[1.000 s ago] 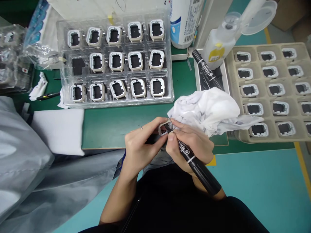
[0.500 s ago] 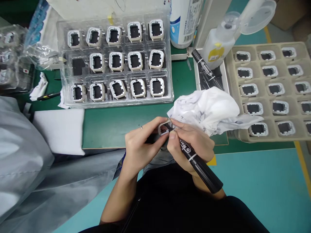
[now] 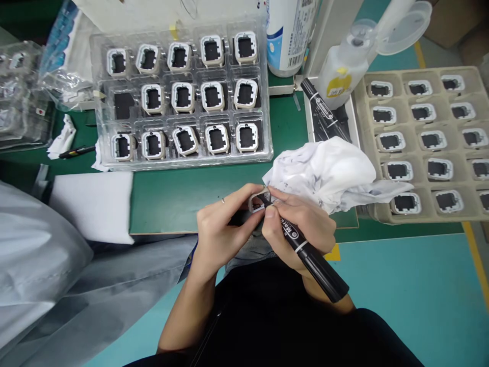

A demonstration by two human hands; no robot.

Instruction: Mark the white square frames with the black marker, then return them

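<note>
Between the thumb and fingers of my left hand (image 3: 225, 227) is a small pale frame (image 3: 256, 200), tilted on its side. My right hand (image 3: 300, 224) grips a black marker (image 3: 315, 262), its tip end at the frame's right edge and its thick rear end pointing down to the right. The fingertips of both hands meet around the frame, and the exact contact of the tip is hidden. A clear tray (image 3: 183, 164) of similar frames lies beyond my hands, with one compartment holding no frame. Just right of the frame lies a crumpled white cloth (image 3: 324, 171).
On the right stands a beige tray (image 3: 376, 204) of frames. Bottles (image 3: 284, 41) and a white box (image 3: 355, 135) with another marker (image 3: 323, 107) are at the back. A white foam sheet (image 3: 91, 204) lies left, beside a person's grey-blue sleeve (image 3: 34, 255).
The grey-blue sleeve at the left has shifted downward. The marker's rear end has moved very slightly up and left, while both my hands stay nearly in place.
</note>
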